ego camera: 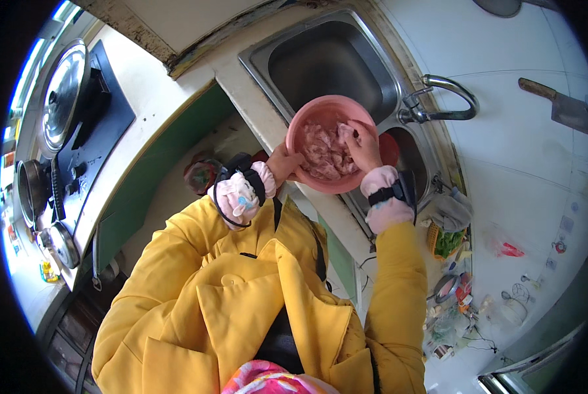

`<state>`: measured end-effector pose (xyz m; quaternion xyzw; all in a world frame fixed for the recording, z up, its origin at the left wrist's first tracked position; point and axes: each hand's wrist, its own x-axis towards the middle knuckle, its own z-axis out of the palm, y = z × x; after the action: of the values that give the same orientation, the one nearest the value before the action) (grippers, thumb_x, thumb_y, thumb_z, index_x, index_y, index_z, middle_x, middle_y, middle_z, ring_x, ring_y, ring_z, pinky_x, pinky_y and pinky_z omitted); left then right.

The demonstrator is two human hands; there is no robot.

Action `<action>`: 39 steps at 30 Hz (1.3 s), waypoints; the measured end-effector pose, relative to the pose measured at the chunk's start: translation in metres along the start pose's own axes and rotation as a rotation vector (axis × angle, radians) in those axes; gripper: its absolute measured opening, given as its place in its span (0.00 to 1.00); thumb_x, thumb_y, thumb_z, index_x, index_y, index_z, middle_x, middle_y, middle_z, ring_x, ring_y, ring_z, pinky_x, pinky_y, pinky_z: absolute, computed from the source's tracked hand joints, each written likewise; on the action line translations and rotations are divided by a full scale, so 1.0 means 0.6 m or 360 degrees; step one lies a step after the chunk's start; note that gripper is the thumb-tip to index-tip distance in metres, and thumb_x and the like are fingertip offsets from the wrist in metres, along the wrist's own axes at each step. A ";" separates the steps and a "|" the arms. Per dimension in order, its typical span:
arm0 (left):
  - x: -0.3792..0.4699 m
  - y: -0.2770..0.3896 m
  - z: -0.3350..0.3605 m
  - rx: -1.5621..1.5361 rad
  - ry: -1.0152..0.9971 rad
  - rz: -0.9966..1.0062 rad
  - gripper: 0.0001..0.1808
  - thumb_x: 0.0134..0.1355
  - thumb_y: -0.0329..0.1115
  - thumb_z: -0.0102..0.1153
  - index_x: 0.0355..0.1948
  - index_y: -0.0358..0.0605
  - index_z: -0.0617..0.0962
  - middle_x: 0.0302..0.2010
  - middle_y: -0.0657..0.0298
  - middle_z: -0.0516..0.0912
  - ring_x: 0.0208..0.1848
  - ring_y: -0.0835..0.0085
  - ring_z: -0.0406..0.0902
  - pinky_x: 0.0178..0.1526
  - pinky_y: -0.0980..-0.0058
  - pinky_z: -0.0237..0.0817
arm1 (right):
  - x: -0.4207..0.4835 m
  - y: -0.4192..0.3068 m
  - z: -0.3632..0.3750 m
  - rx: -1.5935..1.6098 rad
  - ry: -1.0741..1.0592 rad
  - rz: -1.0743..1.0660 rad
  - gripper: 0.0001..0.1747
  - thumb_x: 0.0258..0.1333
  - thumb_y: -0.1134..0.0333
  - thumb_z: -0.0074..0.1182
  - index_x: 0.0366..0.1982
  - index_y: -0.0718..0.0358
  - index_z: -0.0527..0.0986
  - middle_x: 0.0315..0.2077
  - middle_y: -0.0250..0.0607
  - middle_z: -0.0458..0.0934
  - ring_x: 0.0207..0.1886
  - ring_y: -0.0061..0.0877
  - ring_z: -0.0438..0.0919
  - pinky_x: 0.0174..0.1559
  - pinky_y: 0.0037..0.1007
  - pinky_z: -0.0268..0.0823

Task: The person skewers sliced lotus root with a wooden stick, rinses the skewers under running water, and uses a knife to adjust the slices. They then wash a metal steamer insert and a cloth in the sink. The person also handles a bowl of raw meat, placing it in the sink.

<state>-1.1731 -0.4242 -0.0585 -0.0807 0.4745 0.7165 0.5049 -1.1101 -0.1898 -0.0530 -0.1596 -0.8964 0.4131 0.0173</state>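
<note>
A pink plastic basin (301, 115) sits over the near edge of the double stainless-steel sink (323, 64). Pale pink pieces, apparently raw meat, (326, 152) lie in it, looking wet. My left hand (285, 162) grips the basin's left rim, with the thumb over the edge. Inside the basin, my right hand (365, 150) has its fingers bent around one pale piece (344, 132) at the right side. Part of a red bowl (388, 149) shows behind my right hand, in the smaller sink bowl.
A chrome faucet (451, 115) rises at the sink's back edge. A cleaver (560, 103) hangs on the tiled wall. Grey cloth (451, 209) and a basket of greens (446, 242) lie right. At left, a lidded pan (62, 98) stands on a black stove (111, 98).
</note>
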 end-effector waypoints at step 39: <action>0.032 0.008 -0.013 -0.0077 -0.0105 -0.0073 0.26 0.65 0.24 0.50 0.64 0.44 0.64 0.51 0.54 0.80 0.44 0.58 0.85 0.44 0.58 0.82 | 0.041 -0.052 0.070 -0.0731 -0.0190 0.0375 0.23 0.68 0.63 0.43 0.63 0.56 0.66 0.56 0.56 0.74 0.54 0.47 0.78 0.55 0.45 0.71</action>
<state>-1.1887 -0.4179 -0.0712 -0.0800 0.4382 0.7182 0.5345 -1.1488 -0.2321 -0.0596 -0.2380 -0.9413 0.2067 -0.1205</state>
